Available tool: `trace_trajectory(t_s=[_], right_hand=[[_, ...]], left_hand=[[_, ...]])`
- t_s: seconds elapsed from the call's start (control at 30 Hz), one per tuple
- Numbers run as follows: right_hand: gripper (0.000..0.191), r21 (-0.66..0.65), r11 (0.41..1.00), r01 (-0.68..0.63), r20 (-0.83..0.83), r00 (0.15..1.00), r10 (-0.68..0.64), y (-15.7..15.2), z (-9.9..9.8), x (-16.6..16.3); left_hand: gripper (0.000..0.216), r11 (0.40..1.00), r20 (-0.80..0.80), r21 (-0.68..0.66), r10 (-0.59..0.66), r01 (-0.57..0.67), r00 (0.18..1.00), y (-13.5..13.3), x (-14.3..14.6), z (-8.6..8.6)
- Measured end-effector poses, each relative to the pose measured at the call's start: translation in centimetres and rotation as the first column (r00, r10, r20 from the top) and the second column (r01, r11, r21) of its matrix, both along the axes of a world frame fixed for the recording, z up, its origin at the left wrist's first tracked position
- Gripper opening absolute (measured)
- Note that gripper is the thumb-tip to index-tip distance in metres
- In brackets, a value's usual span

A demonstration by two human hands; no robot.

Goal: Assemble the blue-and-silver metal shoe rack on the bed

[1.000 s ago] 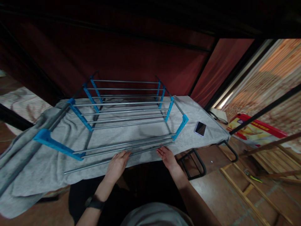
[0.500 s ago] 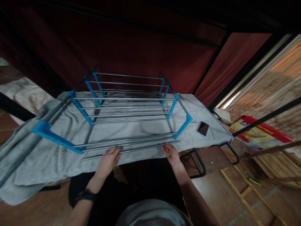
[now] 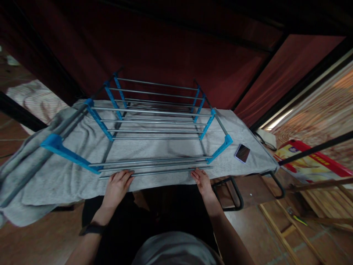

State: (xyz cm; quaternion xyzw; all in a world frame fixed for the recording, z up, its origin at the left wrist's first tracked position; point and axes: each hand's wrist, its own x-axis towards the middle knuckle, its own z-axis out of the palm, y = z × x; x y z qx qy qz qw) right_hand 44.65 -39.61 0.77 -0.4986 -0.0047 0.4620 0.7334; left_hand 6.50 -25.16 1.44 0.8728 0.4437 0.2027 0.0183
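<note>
A thin grey metal rod (image 3: 160,172) lies along the near edge of the cloth, with my hands near its two ends. My left hand (image 3: 117,186) is closed around its left part, fingers curled over it from above. Toward the other end, my right hand (image 3: 202,180) pinches the rod between thumb and fingers. Just beyond the rod stands a rack frame (image 3: 95,116) of blue plastic brackets joined by several grey metal tubes. Two tubes of the frame run close beside the held rod, at the near bracket ends.
The frame rests on a grey cloth (image 3: 154,149) over a bench or table. A phone (image 3: 242,153) lies to its right. Dark red fabric (image 3: 165,55) hangs behind. Further right are a red and yellow box (image 3: 311,160), wooden frames (image 3: 288,232) and a yellow-handled tool (image 3: 300,220).
My left hand has slid left along the rod, toward its end. The right hand stays at about the same spot on the rod. The whole view has shifted slightly.
</note>
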Motion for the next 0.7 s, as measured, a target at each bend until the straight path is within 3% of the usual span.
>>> trace_trajectory(t_s=[0.2, 0.4, 0.7], right_hand=[[0.04, -0.043, 0.999, -0.003, 0.019, 1.0, 0.003, 0.1, 0.1, 0.0], [0.037, -0.045, 0.999, -0.023, -0.001, 1.0, 0.023, -0.3, -0.1, 0.4], [0.029, -0.058, 0.993, -0.104, 0.019, 0.994, 0.105, -0.8, -1.2, 1.2]], left_hand=[[0.043, 0.99, 0.035, 0.046, 0.132, -0.134, 0.991, -0.2, -3.0, -0.8], [0.048, 0.945, 0.107, -0.03, 0.326, -0.325, 0.939, -0.4, -5.0, -0.9], [0.042, 0.94, 0.349, -0.184, 0.336, -0.288, 0.875, -0.1, -5.7, -0.8]])
